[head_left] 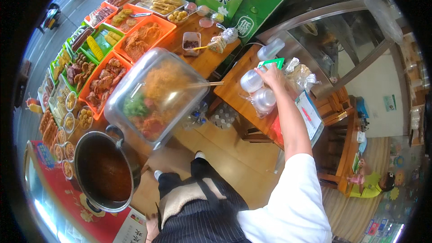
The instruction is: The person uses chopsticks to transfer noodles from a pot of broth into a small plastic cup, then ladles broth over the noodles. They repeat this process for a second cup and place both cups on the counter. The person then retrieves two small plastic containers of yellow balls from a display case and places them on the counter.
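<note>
My right hand reaches out over a small wooden table. Its fingers are closed on a green-and-white packet, though the fingertips are partly hidden. Close beside it are stacks of clear plastic cups in bags, and another clear cup stack lies just beyond. A crumpled clear bag sits to the right of the hand. Low at the picture's edge, my left hand hangs near my apron, mostly cut off, so its fingers do not show clearly.
A clear plastic cover stands over fried food, with wooden chopsticks sticking out. On the left are a deep pot of brown sauce and orange trays of food. A clipboard lies under my right forearm. Someone in yellow-green is far right.
</note>
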A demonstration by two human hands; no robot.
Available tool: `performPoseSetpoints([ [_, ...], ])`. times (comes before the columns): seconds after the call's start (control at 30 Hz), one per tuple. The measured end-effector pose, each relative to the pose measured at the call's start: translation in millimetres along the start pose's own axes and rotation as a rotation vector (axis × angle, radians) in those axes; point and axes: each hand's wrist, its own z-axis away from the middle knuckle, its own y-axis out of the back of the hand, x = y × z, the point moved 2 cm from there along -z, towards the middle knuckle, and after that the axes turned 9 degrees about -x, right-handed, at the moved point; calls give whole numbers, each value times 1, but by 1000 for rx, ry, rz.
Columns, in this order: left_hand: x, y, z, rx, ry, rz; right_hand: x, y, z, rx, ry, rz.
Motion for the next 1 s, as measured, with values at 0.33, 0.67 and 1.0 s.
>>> performPoseSetpoints([
  [0.33, 76, 185, -68, 124, 244, -255, -3, 27, -36, -257, 159, 70],
  [0.67, 126, 216, -104, -268, -15, -231, -29, 121, 43, 164, 487, 140],
  [1.0, 162, 361, -151, 416, -793, 1997, -141, 69, 277, -684, 980, -839],
])
